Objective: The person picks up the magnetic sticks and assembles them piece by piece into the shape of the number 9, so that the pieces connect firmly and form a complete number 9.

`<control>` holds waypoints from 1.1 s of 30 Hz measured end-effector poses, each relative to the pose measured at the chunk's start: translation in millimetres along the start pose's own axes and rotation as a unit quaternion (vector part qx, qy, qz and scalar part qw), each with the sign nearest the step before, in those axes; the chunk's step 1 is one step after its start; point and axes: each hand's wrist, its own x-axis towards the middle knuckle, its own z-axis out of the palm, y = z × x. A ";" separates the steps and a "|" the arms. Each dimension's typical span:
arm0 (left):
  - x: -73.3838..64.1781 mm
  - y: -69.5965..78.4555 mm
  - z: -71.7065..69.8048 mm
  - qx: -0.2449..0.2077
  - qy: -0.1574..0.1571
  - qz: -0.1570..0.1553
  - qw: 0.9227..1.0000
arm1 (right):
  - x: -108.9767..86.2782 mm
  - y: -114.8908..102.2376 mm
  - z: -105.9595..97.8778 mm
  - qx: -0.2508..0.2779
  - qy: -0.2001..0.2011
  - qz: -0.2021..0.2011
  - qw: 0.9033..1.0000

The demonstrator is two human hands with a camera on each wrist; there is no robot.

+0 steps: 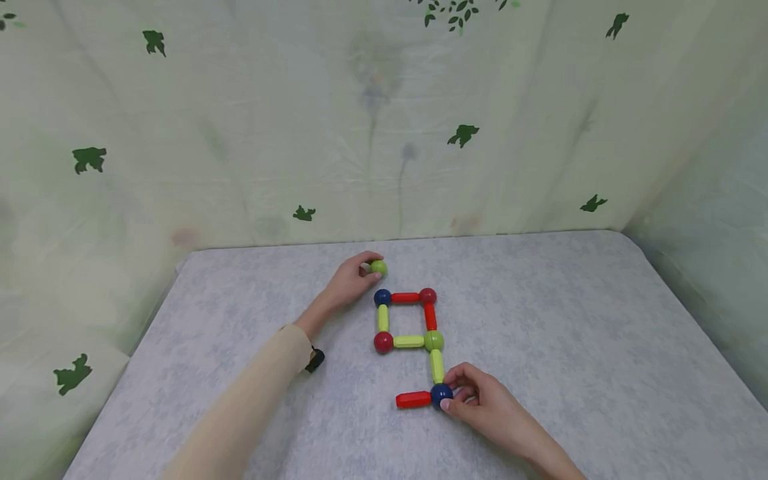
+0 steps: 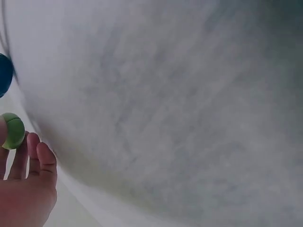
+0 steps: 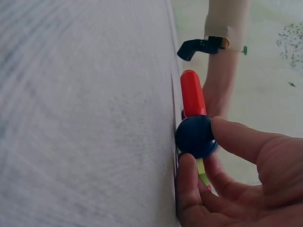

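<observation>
Between the thumb and fingers of my left hand (image 1: 354,279) is a green ball (image 1: 379,267), pinched above the far left corner of a ball-and-rod figure. My right hand (image 1: 487,405) grips a blue ball (image 1: 441,396) at the figure's near end. From that ball a red rod (image 1: 413,400) points left, its far end free, and a yellow-green rod (image 1: 437,367) runs up to another green ball (image 1: 434,341). The square above has a second blue ball (image 1: 382,297), two red balls, two red rods and two yellow-green rods. In the right wrist view, thumb and fingertips touch the blue ball (image 3: 195,136).
The figure lies on a grey mottled tabletop (image 1: 570,333). Behind it hangs a pale curtain (image 1: 240,133) with dark green bird shapes, meeting the table's back edge. A black wrist device (image 1: 315,360) sits at my left cuff.
</observation>
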 end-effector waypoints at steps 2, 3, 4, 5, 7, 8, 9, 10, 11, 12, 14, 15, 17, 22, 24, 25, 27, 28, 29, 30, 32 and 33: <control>-4.3 -0.2 -2.1 -0.002 0.007 -0.001 1.000 | -0.1 0.0 0.4 -0.002 0.001 -0.001 1.000; -7.8 0.5 -3.7 -0.004 0.009 0.000 1.000 | -0.2 0.0 0.6 -0.003 0.001 -0.001 1.000; -11.6 0.7 -5.3 -0.005 0.013 0.002 1.000 | -0.2 0.0 0.9 -0.004 0.002 -0.002 1.000; -15.9 1.3 -7.3 -0.007 0.018 0.001 1.000 | -0.3 -0.1 1.1 -0.005 0.002 -0.002 1.000; -26.5 3.2 -11.8 -0.006 0.032 0.003 0.999 | -0.7 -0.4 1.4 -0.006 0.004 0.000 1.000; -32.6 4.5 -14.0 -0.006 0.039 0.003 0.999 | -0.8 -0.6 1.5 -0.007 0.005 0.002 1.000; -39.0 5.7 -16.0 -0.008 0.047 0.004 0.999 | -0.8 -0.6 1.4 -0.008 0.006 0.004 1.000; -45.8 6.4 -17.8 -0.011 0.056 0.007 0.998 | -0.8 -0.6 1.3 -0.009 0.007 0.005 1.000; -52.8 7.5 -19.6 -0.012 0.063 0.009 0.998 | -0.7 -0.6 1.2 -0.010 0.007 0.007 1.000; -59.9 8.4 -21.3 -0.014 0.069 0.015 0.997 | -0.6 -0.5 1.2 -0.010 0.008 0.008 1.000; -74.5 10.3 -24.3 -0.020 0.079 0.021 0.996 | -0.4 -0.2 1.2 -0.012 0.008 0.006 1.000; -82.2 11.7 -25.7 -0.023 0.082 0.023 0.996 | -0.3 0.1 1.3 -0.012 0.008 0.005 1.000; -97.7 15.7 -27.8 -0.025 0.086 0.019 0.996 | -0.4 0.3 1.8 -0.011 0.008 0.004 1.000; -136.2 28.8 -21.9 -0.067 0.090 0.001 0.994 | -0.7 0.7 2.0 -0.012 0.010 0.009 1.000; -149.8 33.2 -15.0 -0.085 0.085 -0.004 0.993 | -0.5 1.0 1.9 -0.014 0.012 0.010 1.000; -155.8 34.6 -10.9 -0.092 0.080 -0.004 0.993 | -0.4 1.0 1.9 -0.016 0.013 0.010 1.000; -166.2 36.5 -2.1 -0.091 0.062 -0.011 0.994 | 0.0 1.1 1.9 -0.017 0.014 0.009 1.000; -170.8 37.0 2.3 -0.090 0.051 -0.016 0.995 | 0.1 1.0 2.0 -0.018 0.014 0.009 1.000; -175.2 37.6 6.4 -0.090 0.039 -0.026 0.995 | 0.4 0.8 2.1 -0.018 0.014 0.009 1.000; -179.1 37.3 10.3 -0.089 0.026 -0.033 0.995 | 0.5 0.7 2.3 -0.019 0.013 0.009 1.000; -185.8 36.3 17.6 -0.087 -0.002 -0.051 0.995 | 0.6 0.2 2.4 -0.019 0.012 0.009 1.000; -189.0 35.8 20.6 -0.089 -0.015 -0.057 0.994 | 0.6 0.0 2.5 -0.019 0.011 0.008 1.000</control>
